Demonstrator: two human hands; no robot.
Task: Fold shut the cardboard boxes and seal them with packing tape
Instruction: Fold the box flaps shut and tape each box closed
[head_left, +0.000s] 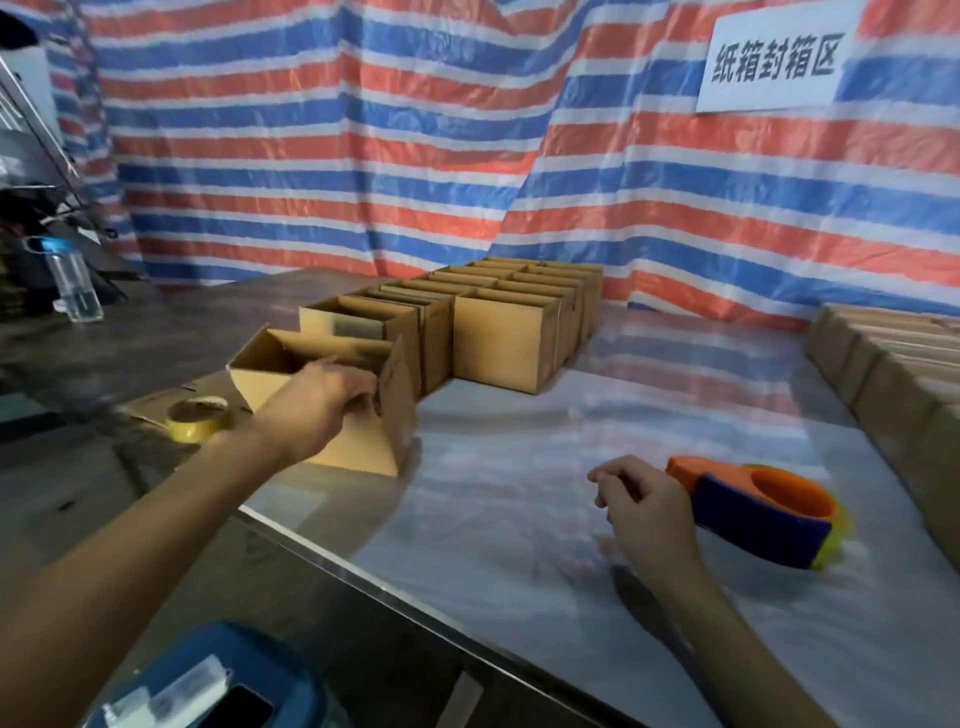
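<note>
An open cardboard box (358, 447) stands at the near end of a row of open boxes (509, 338) on the table. My left hand (317, 400) grips the near wall of that box, fingers curled over its top edge. My right hand (644, 504) hovers over the table with fingers loosely curled, holding nothing. Just right of it lies an orange and blue tape dispenser (763, 509), apart from the hand. A yellowish tape roll (200, 418) lies left of the gripped box.
Several closed boxes (893, 374) line the right edge of the white table (519, 519). A water bottle (72, 280) stands far left. A blue container (218, 680) sits near me, below the table's metal edge. A striped tarp (363, 130) hangs behind.
</note>
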